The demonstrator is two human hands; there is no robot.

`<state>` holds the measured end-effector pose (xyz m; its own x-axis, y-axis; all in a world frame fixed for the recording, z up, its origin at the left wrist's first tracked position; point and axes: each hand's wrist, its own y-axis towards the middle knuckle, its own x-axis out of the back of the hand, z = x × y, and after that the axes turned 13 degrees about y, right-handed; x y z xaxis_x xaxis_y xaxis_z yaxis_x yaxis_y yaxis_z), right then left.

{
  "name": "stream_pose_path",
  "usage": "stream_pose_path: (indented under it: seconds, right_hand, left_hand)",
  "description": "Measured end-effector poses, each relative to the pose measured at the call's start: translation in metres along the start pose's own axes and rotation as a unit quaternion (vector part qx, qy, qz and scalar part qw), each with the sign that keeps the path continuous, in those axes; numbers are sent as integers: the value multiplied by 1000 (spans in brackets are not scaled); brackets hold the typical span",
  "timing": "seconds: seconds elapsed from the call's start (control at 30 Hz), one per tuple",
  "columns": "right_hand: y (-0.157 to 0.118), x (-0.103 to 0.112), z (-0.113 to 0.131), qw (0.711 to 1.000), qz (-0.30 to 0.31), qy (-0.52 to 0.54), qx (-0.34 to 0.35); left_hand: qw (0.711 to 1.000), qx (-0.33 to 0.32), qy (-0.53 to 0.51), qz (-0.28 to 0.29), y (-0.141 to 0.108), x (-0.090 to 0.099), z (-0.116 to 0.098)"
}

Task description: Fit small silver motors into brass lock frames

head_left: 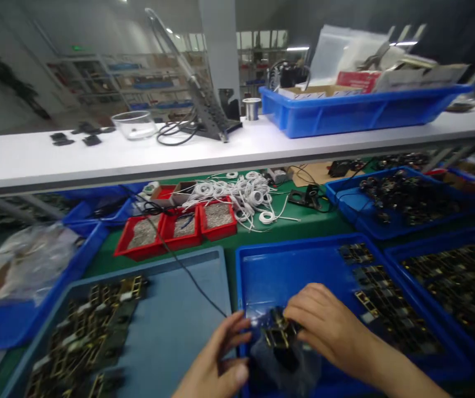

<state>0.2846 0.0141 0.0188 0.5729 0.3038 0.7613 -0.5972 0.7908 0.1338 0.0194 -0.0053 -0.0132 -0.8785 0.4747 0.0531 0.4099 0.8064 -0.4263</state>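
Observation:
My right hand (324, 326) has its fingers closed on a small dark part with brass-coloured frames (278, 331), held over the near left of the blue tray (304, 243). Below that part is a crumpled clear plastic bag (304, 370). To the left, my left hand (225, 356) is beside the tray's left wall, its fingers curled and apart from the thumb, with nothing seen between them. Rows of similar dark assemblies (390, 304) lie along the right side of the tray.
A grey-blue tray (171, 298) at left bears a pile of assemblies, crossed by a black cable (188, 271). Behind are red bins (218, 218) and coiled white cables (249, 193). A white shelf (117, 163) spans above, holding a blue bin (370, 113).

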Motion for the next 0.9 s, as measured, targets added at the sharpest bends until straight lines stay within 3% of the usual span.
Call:
stream_pose_path:
  seconds: [0.07,0.13,0.27,0.4,0.47,0.57,0.67,0.7,0.8,0.9]
  right_hand:
    - [16,0,34,995,39,-14,95]
    - [27,-8,55,987,26,-22,155]
    - [34,-44,72,975,-100,-24,195]
    - [41,-92,85,959,-232,15,163]
    - [50,-111,95,948,-272,34,161]
    - [64,-124,111,945,-273,68,167]
    - [70,-124,119,949,-190,239,83]
    - [71,-124,120,931,-155,330,24]
    - [71,-125,122,832,-80,530,-143]
    - [75,-129,132,781,-59,589,-197]
  left_hand:
    - [995,-46,-23,87,0,-2,-2]
    - [993,-74,-17,88,-10,0,-1]
    - [987,-85,-135,18,-36,8,13]
    - [954,-128,-272,-19,-51,9,21]
    - [952,-128,-274,-55,-57,11,18]
    - [961,-103,-233,-108,-68,24,13]
    - [968,-105,-184,-133,-80,46,12]
    - [972,-110,-155,-137,-84,54,12]
    - [983,-113,-35,-142,-96,73,8]
    - [983,-97,69,-141,-104,83,2]
